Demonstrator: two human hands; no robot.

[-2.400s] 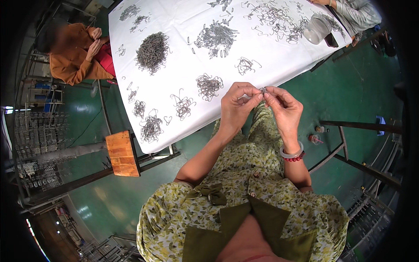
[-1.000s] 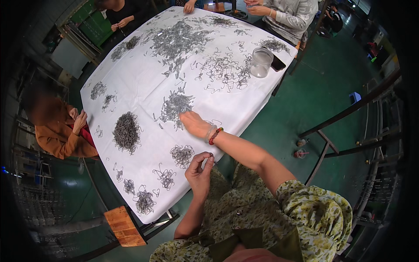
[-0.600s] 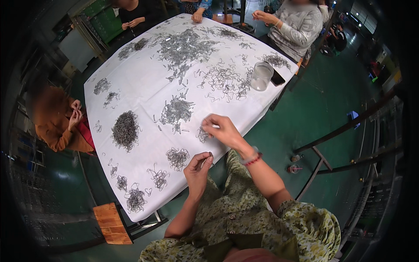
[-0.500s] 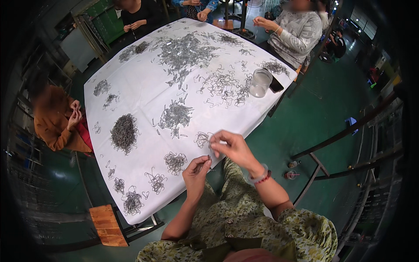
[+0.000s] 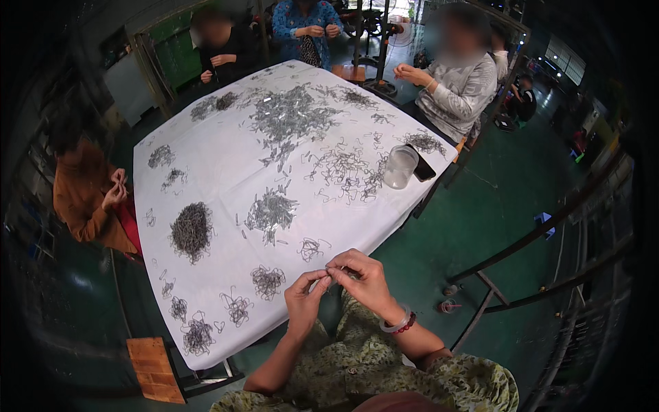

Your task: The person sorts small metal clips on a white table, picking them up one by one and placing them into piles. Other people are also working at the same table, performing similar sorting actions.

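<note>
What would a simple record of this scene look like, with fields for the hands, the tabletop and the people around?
Left hand: thumb and finger pinched at a small dark piece, too small to identify
Right hand: fingertips meeting the left's at that piece; exact grip unclear
Right wrist: pale bangle, red bracelet
Nearest pile: loose bent wires
Tabletop: white cloth, dark heap, clear jar beside black phone
People: several around the table, including one in an orange-brown top

Clear jar [image 5: 401, 167] beside a black phone [image 5: 425, 169], wooden stool [image 5: 155, 369] farther left.
</note>
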